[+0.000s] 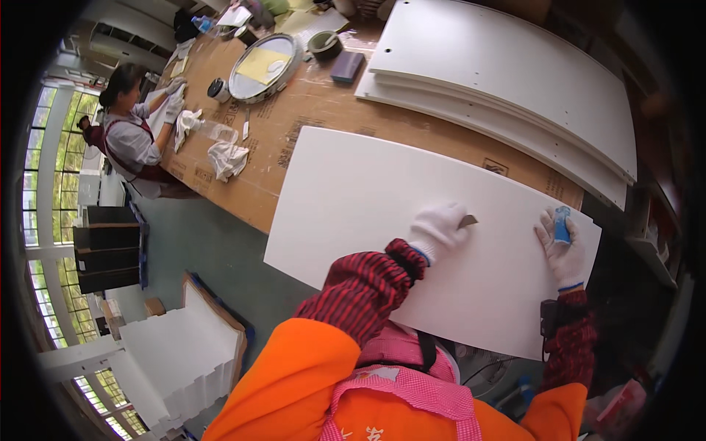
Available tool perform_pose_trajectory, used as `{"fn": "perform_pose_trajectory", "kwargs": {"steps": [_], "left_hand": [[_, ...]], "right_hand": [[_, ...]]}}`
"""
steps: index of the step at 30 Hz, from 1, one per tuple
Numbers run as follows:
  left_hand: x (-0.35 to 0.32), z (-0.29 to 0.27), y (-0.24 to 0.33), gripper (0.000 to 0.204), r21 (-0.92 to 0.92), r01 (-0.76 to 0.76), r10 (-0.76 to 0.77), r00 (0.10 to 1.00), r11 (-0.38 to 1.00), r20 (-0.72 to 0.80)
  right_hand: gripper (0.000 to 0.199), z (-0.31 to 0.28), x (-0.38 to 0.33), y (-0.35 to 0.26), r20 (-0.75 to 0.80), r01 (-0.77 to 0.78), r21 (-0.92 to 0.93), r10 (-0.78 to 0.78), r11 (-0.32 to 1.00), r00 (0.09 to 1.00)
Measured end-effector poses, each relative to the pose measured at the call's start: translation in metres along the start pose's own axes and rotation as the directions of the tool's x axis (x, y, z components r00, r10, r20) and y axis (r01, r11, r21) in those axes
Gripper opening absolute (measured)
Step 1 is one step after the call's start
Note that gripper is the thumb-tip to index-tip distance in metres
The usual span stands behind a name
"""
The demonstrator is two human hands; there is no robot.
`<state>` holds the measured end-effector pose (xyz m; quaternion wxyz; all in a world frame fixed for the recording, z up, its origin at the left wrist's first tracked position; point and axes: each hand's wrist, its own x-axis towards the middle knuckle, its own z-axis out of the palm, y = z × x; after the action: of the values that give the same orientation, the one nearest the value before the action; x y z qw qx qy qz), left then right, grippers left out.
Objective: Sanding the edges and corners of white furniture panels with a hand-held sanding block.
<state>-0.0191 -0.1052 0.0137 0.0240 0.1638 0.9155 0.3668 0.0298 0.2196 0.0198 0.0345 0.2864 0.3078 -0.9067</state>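
A large white panel (368, 213) lies flat before me across the near edge of the table. My left hand (437, 226), in a white knitted glove, is over the panel's middle. It is closed on a small flat blade (468, 220), whose dark metallic edge sticks out past the fingers; the rest is hidden. At the panel's right end my right hand (565, 257), gloved too, grips a small blue object (562, 224) that I cannot identify. Its fingers rest along the panel's surface.
More white panels (507, 66) are stacked at the far right. The cardboard-covered table (257, 162) bears a round tin lid (261, 67), a roll of tape (324, 45), a purple block (347, 66) and white rags (228, 159). A co-worker (136, 132) stands at the left; stacked white boards (176, 353) are lower left.
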Motion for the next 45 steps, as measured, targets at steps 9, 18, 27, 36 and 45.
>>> {"fn": "perform_pose_trajectory", "kwargs": {"steps": [9, 18, 27, 36, 45], "left_hand": [[-0.086, -0.070, -0.049, 0.046, -0.307, 0.041, 0.045, 0.962, 0.951, 0.268], [-0.235, -0.274, -0.161, 0.054, -0.313, 0.771, -0.133, 0.453, 0.556, 0.881], [-0.209, -0.312, -0.238, 0.044, -0.689, 0.532, -0.572, 0.794, 0.492, 0.205], [-0.057, -0.277, -0.263, 0.038, 0.267, 0.446, -0.478, 0.876, 0.854, 0.066], [-0.030, -0.273, -0.291, 0.051, 0.145, 0.324, -0.341, 0.933, 0.935, 0.116]], "right_hand": [[0.046, 0.161, 0.001, 0.177, 0.138, -0.130, 0.059, 0.121, 0.990, 0.983], [0.057, 0.288, -0.059, 0.411, 0.450, -0.615, -0.179, 0.620, 0.768, 0.643], [0.053, 0.284, -0.058, 0.400, 0.356, -0.498, -0.003, 0.466, 0.867, 0.810], [0.036, 0.082, -0.016, 0.118, -0.447, 0.400, 0.175, -0.290, 0.900, 0.846], [0.020, -0.064, -0.063, -0.017, -0.056, -0.397, -0.908, -0.901, -0.133, 0.431]]}}
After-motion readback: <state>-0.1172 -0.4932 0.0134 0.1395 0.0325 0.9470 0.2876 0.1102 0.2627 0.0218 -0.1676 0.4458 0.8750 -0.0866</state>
